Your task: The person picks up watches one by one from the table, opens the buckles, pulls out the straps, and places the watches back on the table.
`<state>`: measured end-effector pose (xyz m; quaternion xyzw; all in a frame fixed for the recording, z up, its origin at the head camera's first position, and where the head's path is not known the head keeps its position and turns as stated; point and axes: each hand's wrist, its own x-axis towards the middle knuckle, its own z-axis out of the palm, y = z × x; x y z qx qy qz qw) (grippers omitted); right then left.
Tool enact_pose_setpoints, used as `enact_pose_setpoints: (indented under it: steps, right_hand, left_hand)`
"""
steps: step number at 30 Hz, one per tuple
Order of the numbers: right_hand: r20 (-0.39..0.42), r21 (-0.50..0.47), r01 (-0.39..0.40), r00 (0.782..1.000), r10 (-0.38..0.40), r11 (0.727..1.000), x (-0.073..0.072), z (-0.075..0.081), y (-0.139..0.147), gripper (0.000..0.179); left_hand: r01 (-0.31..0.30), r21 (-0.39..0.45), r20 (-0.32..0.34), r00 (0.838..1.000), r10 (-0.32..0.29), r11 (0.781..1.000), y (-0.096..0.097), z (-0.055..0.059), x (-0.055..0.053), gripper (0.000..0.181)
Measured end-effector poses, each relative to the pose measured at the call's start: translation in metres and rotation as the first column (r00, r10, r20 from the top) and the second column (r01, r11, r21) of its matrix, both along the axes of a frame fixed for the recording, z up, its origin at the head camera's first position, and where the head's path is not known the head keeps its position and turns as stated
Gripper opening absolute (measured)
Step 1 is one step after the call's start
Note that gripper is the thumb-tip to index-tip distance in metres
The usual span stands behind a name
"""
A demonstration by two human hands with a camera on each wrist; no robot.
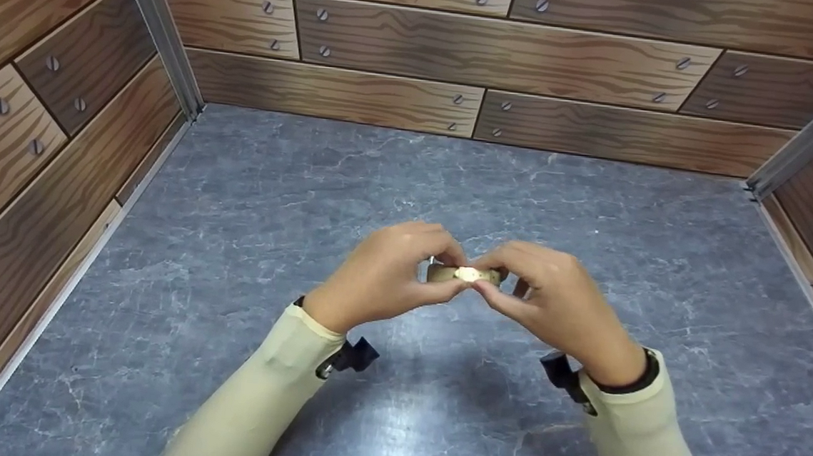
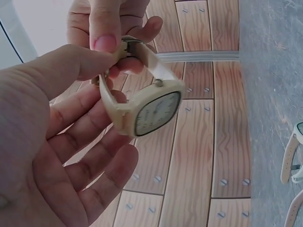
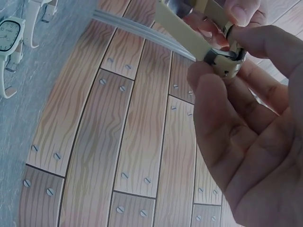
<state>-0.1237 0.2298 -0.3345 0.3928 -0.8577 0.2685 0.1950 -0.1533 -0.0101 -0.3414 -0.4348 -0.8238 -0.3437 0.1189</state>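
Observation:
Both hands hold a cream wristwatch (image 1: pixel 443 273) between them, raised over the grey table. Its strap forms a loop, and the squarish dial (image 2: pixel 157 112) hangs away from the fingers in the left wrist view. My left hand (image 1: pixel 392 273) pinches the strap between thumb and fingers, the other fingers loosely bent. Opposite it, my right hand (image 1: pixel 562 303) pinches the strap's end by the metal buckle (image 3: pixel 211 57). The fingertips of the two hands meet at the buckle, partly hiding it. In the head view the dial is hidden.
Another pale watch (image 3: pixel 9 37) lies on the grey marbled table (image 1: pixel 274 176), with a further white strap (image 3: pixel 29 21) beside it. Wood-patterned panels (image 1: pixel 391 37) wall the table at the back and both sides, with metal strips (image 1: pixel 166 32) at the corners.

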Motion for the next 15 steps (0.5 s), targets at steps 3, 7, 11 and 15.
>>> enact_pose_setpoints:
  steps: [3,7,11,15]
  right_hand:
    - [0.018,-0.005,0.015,1.0,-0.015,1.0,-0.0001,0.0009,0.0018,0.015]
    - [0.002,0.013,0.038,0.999,-0.038,0.999,-0.0014,0.0007,0.0028,0.014]
    - [-0.051,0.041,0.032,0.998,-0.03,0.999,-0.0027,-0.0013,0.001,0.015]
    - [-0.075,0.05,0.014,0.997,-0.011,0.999,-0.0029,-0.0025,0.0001,0.014]
  left_hand:
    - [-0.012,0.011,0.029,1.0,0.012,1.0,-0.0016,0.0007,-0.0002,0.009]
    - [-0.02,-0.006,0.02,1.0,0.02,1.0,-0.0025,0.0015,-0.0005,0.007]
    - [0.004,-0.04,-0.028,1.0,-0.005,0.999,-0.0014,0.0012,-0.0006,0.012]
    - [0.013,-0.059,-0.044,0.999,-0.016,0.998,0.0001,0.0022,-0.0007,0.013]
